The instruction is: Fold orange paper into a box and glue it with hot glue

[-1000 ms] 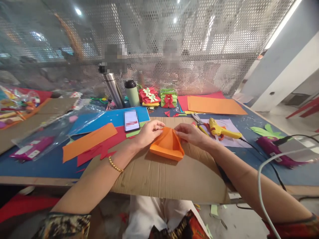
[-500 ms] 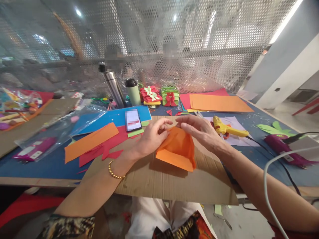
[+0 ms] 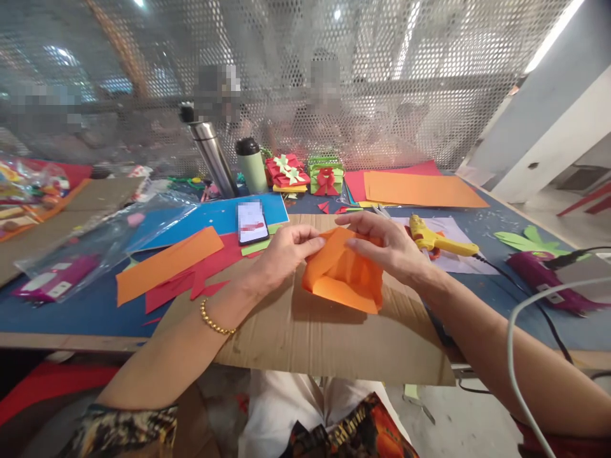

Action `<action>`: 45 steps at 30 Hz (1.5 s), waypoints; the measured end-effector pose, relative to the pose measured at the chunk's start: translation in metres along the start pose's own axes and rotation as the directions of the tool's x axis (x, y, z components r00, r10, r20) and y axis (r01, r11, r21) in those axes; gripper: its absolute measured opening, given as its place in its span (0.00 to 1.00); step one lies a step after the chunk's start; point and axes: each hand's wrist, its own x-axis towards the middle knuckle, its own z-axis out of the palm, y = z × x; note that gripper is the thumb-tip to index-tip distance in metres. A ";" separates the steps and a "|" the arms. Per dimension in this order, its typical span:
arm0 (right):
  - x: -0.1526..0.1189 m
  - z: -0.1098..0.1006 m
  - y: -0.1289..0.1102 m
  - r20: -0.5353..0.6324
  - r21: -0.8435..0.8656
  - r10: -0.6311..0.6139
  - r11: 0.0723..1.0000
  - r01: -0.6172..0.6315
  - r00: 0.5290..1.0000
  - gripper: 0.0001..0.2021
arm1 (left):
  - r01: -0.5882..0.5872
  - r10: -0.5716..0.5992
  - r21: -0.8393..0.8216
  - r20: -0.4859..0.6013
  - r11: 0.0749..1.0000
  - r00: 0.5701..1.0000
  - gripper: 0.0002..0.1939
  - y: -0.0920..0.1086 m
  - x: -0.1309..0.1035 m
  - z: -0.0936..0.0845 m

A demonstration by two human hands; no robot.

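Observation:
Between my hands is a folded piece of orange paper, bent into a shallow, box-like shape with its near flap turned up. My left hand pinches its far left corner between thumb and fingers. My right hand holds the far right side, the thumb lying on the paper and the fingers behind it. Under the paper lies a sheet of brown cardboard. Its shadow falls on that cardboard.
Left of my hands lie an orange strip, red paper pieces and a phone. A yellow glue gun rests at right, its cord trailing past a purple power strip. Bottles and small paper boxes stand behind.
The orange paper has shifted slightly right and tilted between my hands. My right thumb lies further onto it. The whole view has moved a little.

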 end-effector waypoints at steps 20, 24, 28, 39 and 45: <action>0.002 -0.001 -0.002 -0.060 -0.053 -0.021 0.998 0.017 0.998 0.12 | 0.084 -0.082 -0.178 0.017 0.980 0.996 0.15 -0.002 0.002 0.001; 0.002 0.000 -0.001 -0.081 -0.067 -0.004 0.998 -0.001 0.997 0.09 | 0.080 -0.081 -0.173 0.002 0.982 0.997 0.15 -0.004 0.002 0.002; 0.002 0.000 -0.001 -0.019 -0.002 -0.045 0.999 0.045 0.999 0.08 | 0.076 -0.070 -0.174 0.044 0.982 0.997 0.11 -0.002 -0.002 0.004; -0.003 0.001 -0.004 -0.028 -0.105 -0.123 0.987 0.120 0.992 0.05 | 0.161 -0.149 -0.157 0.084 0.975 0.985 0.11 -0.002 -0.004 0.007; -0.006 0.003 -0.007 -0.075 -0.235 -0.236 0.948 0.213 0.969 0.09 | 0.137 -0.119 -0.155 0.122 0.978 0.985 0.12 0.000 -0.005 0.007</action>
